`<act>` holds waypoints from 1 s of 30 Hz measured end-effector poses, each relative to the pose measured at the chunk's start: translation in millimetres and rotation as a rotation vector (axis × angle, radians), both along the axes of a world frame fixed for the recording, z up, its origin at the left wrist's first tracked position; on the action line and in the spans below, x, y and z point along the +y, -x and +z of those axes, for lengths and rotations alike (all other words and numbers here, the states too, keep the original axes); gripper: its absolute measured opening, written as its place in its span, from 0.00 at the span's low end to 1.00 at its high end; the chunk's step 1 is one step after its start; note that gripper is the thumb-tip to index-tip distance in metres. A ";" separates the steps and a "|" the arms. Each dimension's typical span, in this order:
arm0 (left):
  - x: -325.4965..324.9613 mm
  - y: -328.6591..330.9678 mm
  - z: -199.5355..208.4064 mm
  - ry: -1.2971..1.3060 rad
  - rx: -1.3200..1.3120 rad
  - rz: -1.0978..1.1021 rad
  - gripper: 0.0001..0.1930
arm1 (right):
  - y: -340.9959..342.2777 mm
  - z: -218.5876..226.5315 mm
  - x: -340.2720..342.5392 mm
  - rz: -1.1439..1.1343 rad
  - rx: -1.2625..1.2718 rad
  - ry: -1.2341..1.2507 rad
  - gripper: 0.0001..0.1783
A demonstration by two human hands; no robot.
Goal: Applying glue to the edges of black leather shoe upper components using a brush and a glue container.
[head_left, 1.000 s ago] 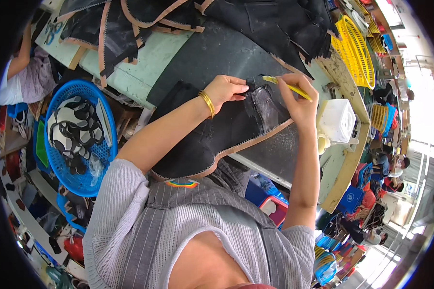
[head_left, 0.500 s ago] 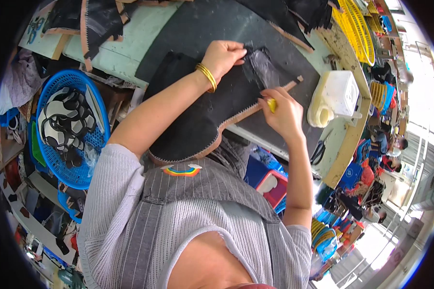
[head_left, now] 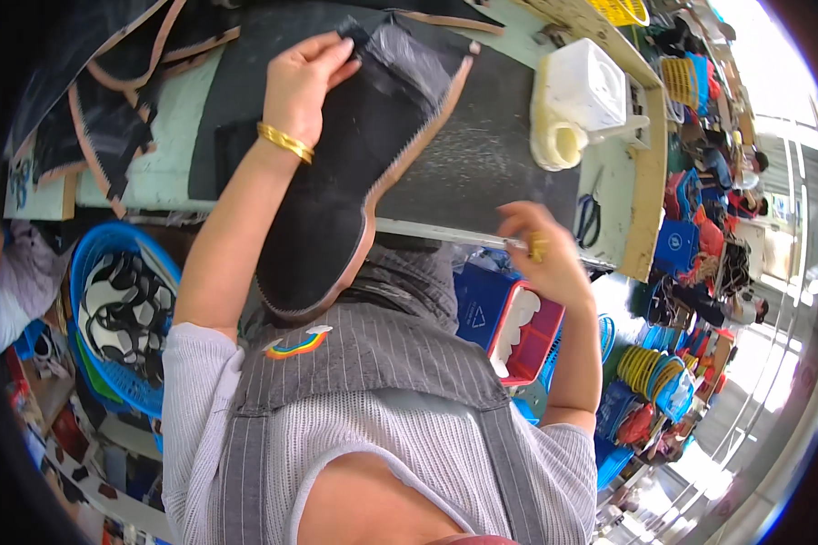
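No words or numbers legible, only two signs: a white triangular recycling-type symbol (head_left: 478, 317) on the dark blue, flat-sided box (head_left: 470, 295) at lower centre, plus a whitish roundish emblem (head_left: 675, 242), too small to make out, on the blue boxy container (head_left: 681, 262) farther right.

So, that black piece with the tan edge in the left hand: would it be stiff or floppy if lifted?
The black piece is probably floppy: it looks like a thin, flat sheet, pinched at its upper end by the left hand. It's likely light for its size, showing little bulk. Its shiny, wrinkled patch might feel slick or tacky; I can't tell which.
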State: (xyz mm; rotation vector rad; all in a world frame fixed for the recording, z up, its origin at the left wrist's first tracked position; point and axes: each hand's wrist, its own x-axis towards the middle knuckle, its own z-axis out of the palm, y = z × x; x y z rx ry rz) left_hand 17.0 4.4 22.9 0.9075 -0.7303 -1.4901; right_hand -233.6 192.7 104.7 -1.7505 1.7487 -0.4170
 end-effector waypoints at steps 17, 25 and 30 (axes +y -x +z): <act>23.5 -59.6 2.0 0.312 -1.020 -0.133 0.25 | 61.9 -26.0 -114.3 -0.633 -1.038 0.151 0.18; 25.2 -59.8 -29.7 0.491 -1.418 -0.038 0.30 | -68.2 -85.9 -203.9 -0.330 -0.846 -0.072 0.16; 12.9 -61.2 -19.5 0.415 -1.428 -0.073 0.28 | -76.9 -72.3 -229.1 -0.291 -0.681 0.134 0.17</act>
